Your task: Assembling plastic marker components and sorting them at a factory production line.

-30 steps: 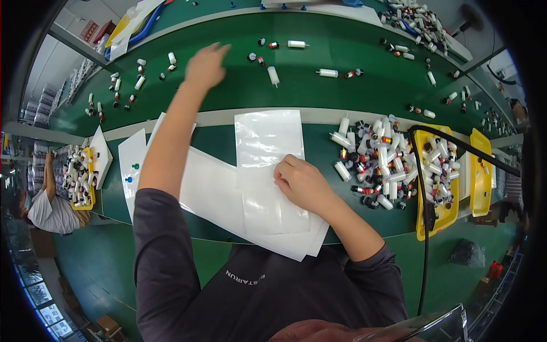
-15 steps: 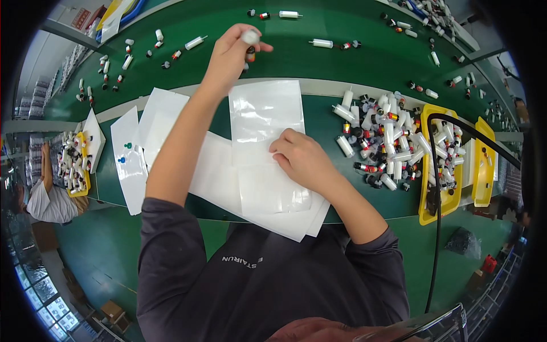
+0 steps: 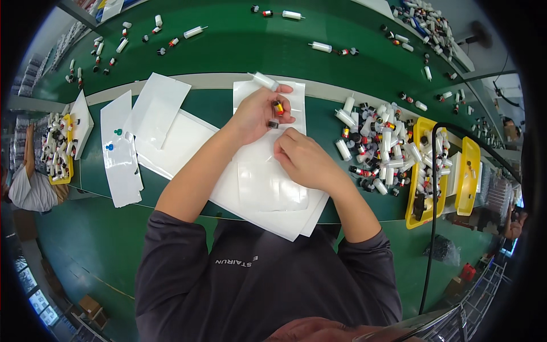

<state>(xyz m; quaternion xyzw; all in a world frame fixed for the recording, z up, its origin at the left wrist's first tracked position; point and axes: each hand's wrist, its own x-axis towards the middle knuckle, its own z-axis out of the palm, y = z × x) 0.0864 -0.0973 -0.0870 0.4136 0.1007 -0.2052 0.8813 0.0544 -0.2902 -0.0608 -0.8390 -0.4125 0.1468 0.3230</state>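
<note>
My left hand (image 3: 263,114) is curled around several small things over the upper part of a glossy plastic bag (image 3: 273,191). It holds a white syringe-like tube (image 3: 264,80), tilted above the fingers, a small dark bottle (image 3: 278,108) with a red and yellow label, and a dark cap-like piece (image 3: 273,124) at the palm. My right hand (image 3: 305,161) has its fingers pinched together at the middle of the bag, just below the left fingertips. The bag lies on stacked white sheets (image 3: 228,191), whose lower corners overhang the table's near edge.
A pile of tubes and bottles (image 3: 379,145) lies to the right, beside a filled yellow tray (image 3: 411,214). A black cable (image 3: 434,228) crosses that tray. A green surface (image 3: 250,51) with scattered sets runs along the far side. White sheets with pins (image 3: 122,171) lie left.
My left hand has come back toward me from the far green surface, carrying the tube, bottle and cap over the bag. My right hand has stayed at the bag.
</note>
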